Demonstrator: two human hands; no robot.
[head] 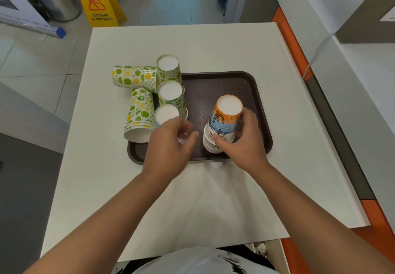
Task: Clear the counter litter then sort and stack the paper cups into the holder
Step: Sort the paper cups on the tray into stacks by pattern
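A brown tray (215, 85) lies on the white counter (192, 42). On its right side stands an upside-down stack of orange-and-blue beach-print cups (224, 115), and my right hand (241, 143) is wrapped around its lower part. Three upside-down cups stand in a row along the tray's left edge: two lime-print ones (168, 68) (172, 94) and a nearer one with a blue band (166, 114). My left hand (171, 143) hovers just in front of that nearer cup, fingers curled and apart, holding nothing. Two lime-print cups lie on their sides to the left (132, 77) (140, 117).
A yellow wet-floor sign (97, 0) stands on the tiled floor beyond the counter's far edge. An orange-trimmed counter (292, 44) runs along the right. A grey surface sits at lower left.
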